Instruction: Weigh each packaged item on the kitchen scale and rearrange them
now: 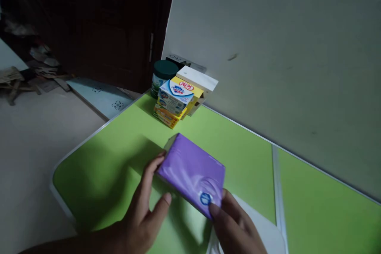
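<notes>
A purple soft pack of tissues (193, 168) is held tilted above the green table, a round blue-and-white label near its front right corner. My right hand (236, 220) pinches that corner, thumb on top and fingers around the right end. At the pack's left end is my left hand (149, 206), its fingertips against the side. The left thumb stands apart from the pack, and the hand is spread open. Some of the left fingers are hidden behind the pack.
Soap boxes (175, 97) are stacked near the wall (268, 47), beside a dark green-lidded tub (165, 71) and a white-and-yellow carton (198, 77). A white object (258, 222) lies under my right hand. A metal strip (278, 186) crosses the green table (98, 174).
</notes>
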`<action>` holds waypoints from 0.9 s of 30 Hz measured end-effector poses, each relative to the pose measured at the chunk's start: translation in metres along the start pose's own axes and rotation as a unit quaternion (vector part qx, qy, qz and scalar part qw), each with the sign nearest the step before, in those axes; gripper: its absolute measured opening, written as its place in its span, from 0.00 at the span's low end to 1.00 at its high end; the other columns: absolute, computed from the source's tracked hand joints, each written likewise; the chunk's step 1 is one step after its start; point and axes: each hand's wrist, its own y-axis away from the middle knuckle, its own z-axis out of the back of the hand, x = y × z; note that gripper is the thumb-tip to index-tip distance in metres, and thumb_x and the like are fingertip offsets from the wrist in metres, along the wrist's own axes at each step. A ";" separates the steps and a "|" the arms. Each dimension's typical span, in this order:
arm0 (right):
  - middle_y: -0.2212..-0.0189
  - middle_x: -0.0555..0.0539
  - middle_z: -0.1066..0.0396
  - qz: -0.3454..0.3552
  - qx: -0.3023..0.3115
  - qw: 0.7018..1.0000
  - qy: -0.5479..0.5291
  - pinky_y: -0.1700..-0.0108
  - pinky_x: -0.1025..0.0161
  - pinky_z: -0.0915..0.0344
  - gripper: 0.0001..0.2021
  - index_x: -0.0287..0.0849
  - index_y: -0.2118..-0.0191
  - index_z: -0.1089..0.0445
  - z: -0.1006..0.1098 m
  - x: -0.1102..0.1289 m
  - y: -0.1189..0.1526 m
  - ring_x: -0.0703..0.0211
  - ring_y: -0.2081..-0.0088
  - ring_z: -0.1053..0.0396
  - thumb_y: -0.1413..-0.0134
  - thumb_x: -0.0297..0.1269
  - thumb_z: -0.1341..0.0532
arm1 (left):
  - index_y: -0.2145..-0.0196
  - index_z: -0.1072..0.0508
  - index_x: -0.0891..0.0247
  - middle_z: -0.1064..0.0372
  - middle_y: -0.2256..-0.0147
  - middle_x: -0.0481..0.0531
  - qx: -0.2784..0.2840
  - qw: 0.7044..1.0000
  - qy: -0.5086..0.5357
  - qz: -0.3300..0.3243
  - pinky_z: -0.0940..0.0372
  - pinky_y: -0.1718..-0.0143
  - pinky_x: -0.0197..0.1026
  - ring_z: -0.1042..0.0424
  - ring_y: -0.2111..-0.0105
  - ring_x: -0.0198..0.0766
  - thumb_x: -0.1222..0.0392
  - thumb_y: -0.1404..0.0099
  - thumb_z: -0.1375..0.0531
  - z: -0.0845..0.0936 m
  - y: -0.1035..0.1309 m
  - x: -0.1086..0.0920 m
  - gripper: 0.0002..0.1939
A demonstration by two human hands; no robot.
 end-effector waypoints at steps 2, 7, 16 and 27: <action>0.60 0.42 0.23 0.003 0.038 0.999 0.001 0.52 0.51 0.33 0.15 0.44 0.65 0.28 -0.034 0.004 -0.009 0.47 0.57 0.27 0.59 0.46 0.31 | 0.36 0.51 0.51 0.50 0.33 0.55 -0.058 0.997 0.027 0.044 0.46 0.36 0.56 0.50 0.33 0.51 0.53 0.31 0.50 0.014 -0.009 0.003 0.27; 0.64 0.46 0.27 0.032 0.183 0.982 0.032 0.58 0.57 0.32 0.14 0.45 0.71 0.37 -0.100 -0.026 -0.044 0.52 0.61 0.29 0.60 0.44 0.33 | 0.39 0.52 0.60 0.47 0.36 0.64 -0.189 0.978 0.024 0.081 0.35 0.43 0.53 0.38 0.39 0.52 0.53 0.36 0.44 0.064 -0.073 0.024 0.32; 0.39 0.39 0.51 0.249 0.216 0.897 0.293 0.37 0.51 0.43 0.12 0.42 0.57 0.34 -0.144 -0.014 -0.115 0.48 0.31 0.58 0.50 0.32 0.42 | 0.33 0.53 0.59 0.62 0.30 0.57 -0.213 0.972 -0.054 0.086 0.59 0.32 0.53 0.61 0.31 0.49 0.48 0.35 0.44 0.132 -0.138 0.054 0.37; 0.29 0.42 0.70 0.239 0.269 0.862 0.357 0.35 0.43 0.46 0.42 0.44 0.34 0.49 -0.188 0.004 -0.140 0.38 0.30 0.59 0.60 0.25 0.41 | 0.56 0.28 0.66 0.28 0.52 0.60 -0.304 0.945 -0.120 -0.004 0.38 0.45 0.45 0.31 0.49 0.45 0.63 0.36 0.51 0.131 -0.234 0.061 0.16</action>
